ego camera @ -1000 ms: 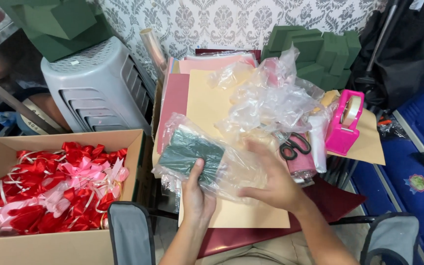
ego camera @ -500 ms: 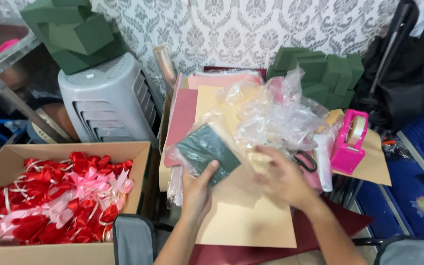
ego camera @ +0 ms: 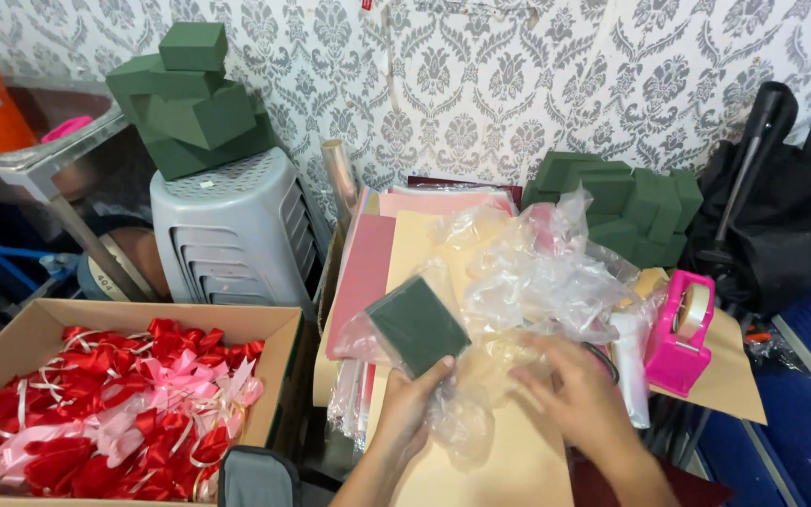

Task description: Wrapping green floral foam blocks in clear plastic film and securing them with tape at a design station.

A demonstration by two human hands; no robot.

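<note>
Left hand (ego camera: 412, 410) grip clamped on the dark green foam block (ego camera: 418, 326), tilted up above the tan paper sheet (ego camera: 509, 451) on the desk, while right hand (ego camera: 579, 399), fingers loosely apart, pins the clear plastic wrap (ego camera: 537, 282) flat.

Two bare forearms are seen from above; the left hand (ego camera: 412, 410) and right hand (ego camera: 582, 404) are uncovered, without gloves, sleeves or jewellery.
</note>
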